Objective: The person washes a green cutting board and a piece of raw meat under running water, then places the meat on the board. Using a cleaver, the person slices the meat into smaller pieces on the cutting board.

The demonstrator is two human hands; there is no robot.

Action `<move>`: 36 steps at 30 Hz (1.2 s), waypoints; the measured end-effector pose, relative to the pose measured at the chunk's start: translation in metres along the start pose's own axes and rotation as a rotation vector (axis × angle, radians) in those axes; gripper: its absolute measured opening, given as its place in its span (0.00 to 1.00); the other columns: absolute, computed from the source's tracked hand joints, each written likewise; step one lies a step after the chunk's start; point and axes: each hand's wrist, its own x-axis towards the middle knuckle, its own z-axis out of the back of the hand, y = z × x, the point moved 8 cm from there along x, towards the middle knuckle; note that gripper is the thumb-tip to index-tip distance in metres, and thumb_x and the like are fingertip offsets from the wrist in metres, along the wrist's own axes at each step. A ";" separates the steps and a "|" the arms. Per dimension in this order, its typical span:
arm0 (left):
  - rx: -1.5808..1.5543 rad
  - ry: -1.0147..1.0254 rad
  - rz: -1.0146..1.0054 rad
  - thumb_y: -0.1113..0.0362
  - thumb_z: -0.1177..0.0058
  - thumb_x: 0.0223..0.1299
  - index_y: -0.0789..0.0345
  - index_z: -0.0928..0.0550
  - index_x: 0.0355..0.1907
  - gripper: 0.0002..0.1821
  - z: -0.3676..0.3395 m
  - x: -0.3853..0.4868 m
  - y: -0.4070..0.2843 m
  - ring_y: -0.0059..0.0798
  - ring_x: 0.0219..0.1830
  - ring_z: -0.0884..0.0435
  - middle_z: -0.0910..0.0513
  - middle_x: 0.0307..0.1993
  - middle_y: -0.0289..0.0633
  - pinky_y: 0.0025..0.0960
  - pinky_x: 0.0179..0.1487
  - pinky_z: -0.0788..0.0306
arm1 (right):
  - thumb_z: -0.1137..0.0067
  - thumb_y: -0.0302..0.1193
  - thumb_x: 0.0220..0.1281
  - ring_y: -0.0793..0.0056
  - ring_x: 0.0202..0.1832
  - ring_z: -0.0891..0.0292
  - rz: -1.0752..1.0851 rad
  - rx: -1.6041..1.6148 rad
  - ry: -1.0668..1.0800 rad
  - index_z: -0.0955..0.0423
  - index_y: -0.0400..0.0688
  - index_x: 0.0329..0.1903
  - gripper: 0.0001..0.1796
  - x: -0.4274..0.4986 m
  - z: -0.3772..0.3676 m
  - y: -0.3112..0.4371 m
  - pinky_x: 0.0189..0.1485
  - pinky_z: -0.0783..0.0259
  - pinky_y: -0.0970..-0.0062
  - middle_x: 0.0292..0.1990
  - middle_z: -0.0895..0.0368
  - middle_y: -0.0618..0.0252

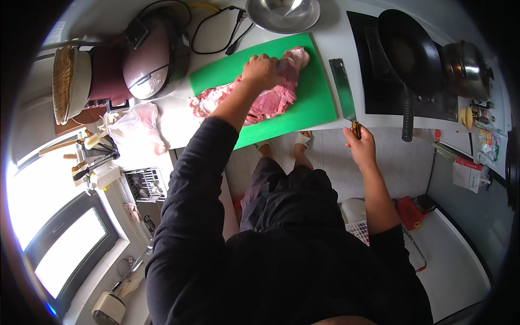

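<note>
A large slab of raw meat [270, 103], pink with pale fat, lies across a green cutting board [308, 109]. Its left end reaches the board's edge. My left hand [262, 72] grips the top of the meat with bent fingers; the fingertips are partly hidden. In my right hand [360, 146] is the handle of a broad-bladed kitchen knife [343, 89]. The blade points away from me, just right of the board and apart from the meat, and mirrors the green of the board.
Left of the board stand a rice cooker [148, 69] and a plastic bag [140, 126]. A metal bowl [284, 16] and a black cable [207, 52] are behind it. On the right, a wok [410, 53] rests on the cooktop [371, 97], beside a steel pot [467, 71].
</note>
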 end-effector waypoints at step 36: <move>0.033 -0.240 -0.037 0.43 0.43 0.66 0.54 0.09 0.46 0.20 0.006 0.014 -0.053 0.46 0.49 0.12 0.09 0.40 0.38 0.51 0.55 0.21 | 0.35 0.46 0.78 0.86 0.28 0.30 0.015 0.017 -0.116 0.24 0.44 0.37 0.19 0.009 -0.016 0.018 0.34 0.26 0.78 0.27 0.27 0.78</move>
